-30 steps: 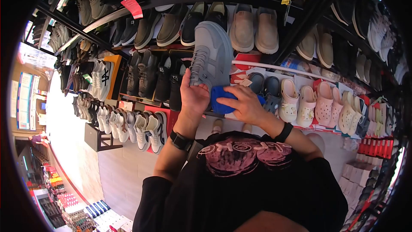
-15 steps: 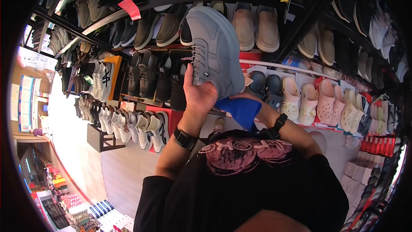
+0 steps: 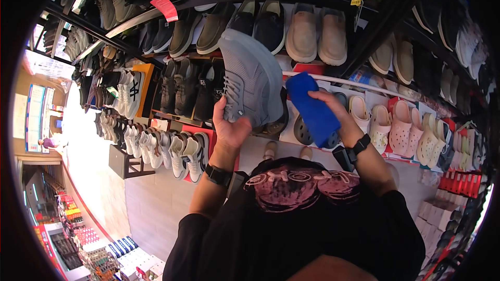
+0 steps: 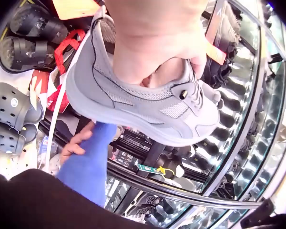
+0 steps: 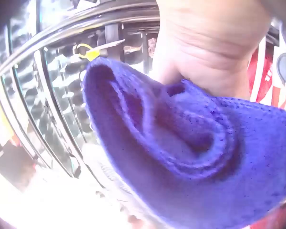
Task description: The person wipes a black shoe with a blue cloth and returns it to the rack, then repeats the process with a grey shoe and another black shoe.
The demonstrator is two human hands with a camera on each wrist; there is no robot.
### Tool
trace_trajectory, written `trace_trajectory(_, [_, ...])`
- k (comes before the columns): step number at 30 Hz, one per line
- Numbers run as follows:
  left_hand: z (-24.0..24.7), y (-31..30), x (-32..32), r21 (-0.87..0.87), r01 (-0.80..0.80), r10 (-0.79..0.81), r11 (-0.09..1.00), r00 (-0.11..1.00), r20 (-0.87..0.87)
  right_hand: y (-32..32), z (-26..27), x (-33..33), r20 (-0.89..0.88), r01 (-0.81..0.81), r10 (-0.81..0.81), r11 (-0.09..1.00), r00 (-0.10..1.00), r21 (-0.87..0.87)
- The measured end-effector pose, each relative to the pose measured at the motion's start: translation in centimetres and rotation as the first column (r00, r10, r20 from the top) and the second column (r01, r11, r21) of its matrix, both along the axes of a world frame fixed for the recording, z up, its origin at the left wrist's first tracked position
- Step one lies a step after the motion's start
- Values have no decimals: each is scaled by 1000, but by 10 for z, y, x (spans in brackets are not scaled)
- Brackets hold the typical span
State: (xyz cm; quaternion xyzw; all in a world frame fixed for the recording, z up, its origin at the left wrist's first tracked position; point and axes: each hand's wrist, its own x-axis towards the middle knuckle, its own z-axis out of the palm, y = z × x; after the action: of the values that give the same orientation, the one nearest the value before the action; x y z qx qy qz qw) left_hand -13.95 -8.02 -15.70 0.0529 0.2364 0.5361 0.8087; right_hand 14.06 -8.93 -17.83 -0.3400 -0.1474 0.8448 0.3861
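A grey lace-up sneaker is held up, toe away from the body, by my left hand at its heel end. In the left wrist view, the left hand reaches into the opening of the sneaker and grips its collar; some fingers are hidden inside. My right hand holds a folded blue cloth to the right of the sneaker, apart from it. Up close in the right wrist view, the cloth lies in loose folds under the right hand, whose fingers are mostly hidden.
Shelves of shoes stand in front, with beige slip-ons above and pink clogs at right. White sneakers line the lower left beside a dark stool. A black shelf post slants down at the upper right, with a yellow tag near it.
My right hand has moved from under the sneaker's heel out to the right, bringing the blue cloth up with it. The sneaker has shifted slightly down and left in my left hand.
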Motion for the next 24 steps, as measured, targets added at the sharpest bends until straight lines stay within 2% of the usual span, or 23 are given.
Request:
trace_trajectory(1, [-4, -1, -2, 47, 69, -72, 996, 996, 53, 4, -8, -6, 272, 49, -69, 996, 960, 81])
trace_trajectory(3, [-7, -4, -3, 98, 109, -118, 989, 989, 89, 7, -29, -19, 268, 36, -48, 998, 962, 53])
trace_trajectory(5, [-11, -4, -3, 149, 141, -160, 979, 980, 122, 11, -54, -32, 284, -76, 69, 997, 956, 14])
trace_trajectory(7, [-14, -5, -4, 189, 181, -203, 965, 974, 103, 9, -44, -47, 220, -52, 47, 998, 974, 17])
trace_trajectory(9, [-11, -6, -5, 177, 195, -210, 965, 975, 73, 7, -28, -52, 441, -100, 50, 991, 896, 91])
trace_trajectory(10, [-9, -6, -6, 165, 211, -222, 963, 974, 48, 7, -23, -51, 439, -100, 50, 991, 897, 92])
trace_trajectory(12, [-12, -4, -9, 161, 218, -220, 963, 976, -7, 9, -13, -47, 501, -164, 33, 962, 865, 220])
trace_trajectory(14, [-23, -2, -17, 156, 225, -218, 962, 974, -62, 13, -3, -41, 473, -144, 6, 956, 881, 257])
trace_trajectory(16, [-29, 0, -24, 114, 299, -275, 947, 944, -184, 16, 13, -35, 438, -106, -43, 945, 898, 310])
trace_trajectory(20, [-18, -12, -24, 123, 268, -223, 955, 930, -292, 14, 46, -23, 329, -30, -114, 915, 937, 403])
trace_trajectory(23, [-22, -17, -35, 25, 296, -273, 955, 908, -319, 10, 74, -17, 431, -53, -202, 858, 880, 511])
trace_trajectory(24, [-25, -18, -36, -3, 263, -247, 965, 902, -355, 8, 86, -16, 451, -81, -244, 804, 858, 589])
